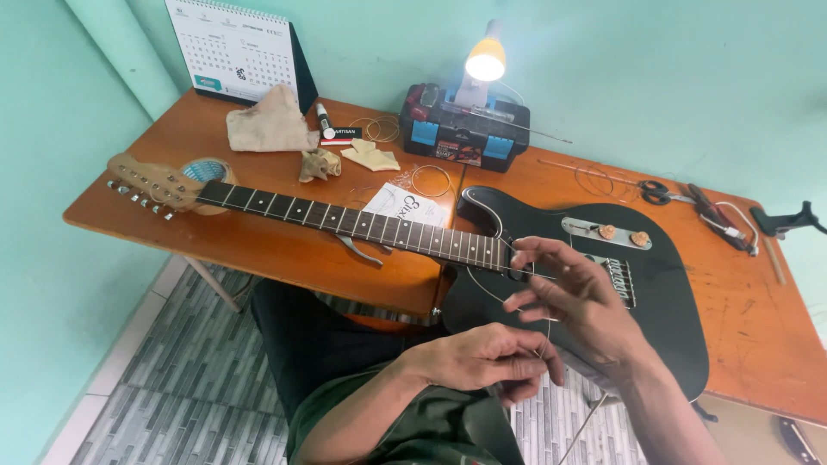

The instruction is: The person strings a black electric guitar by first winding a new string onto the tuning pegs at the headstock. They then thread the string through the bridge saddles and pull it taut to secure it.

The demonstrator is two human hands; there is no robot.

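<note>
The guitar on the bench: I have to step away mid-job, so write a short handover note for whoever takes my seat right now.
Left hand: pinching a thin guitar string near the lap.
Right hand: raised over the black electric guitar, fingers guiding the same string.
Guitar lies across the wooden table, headstock left. Scissors, toolbox and coiled strings lie behind it.
Done: no strings visible along the neck.
Left: none fitted yet.
</note>
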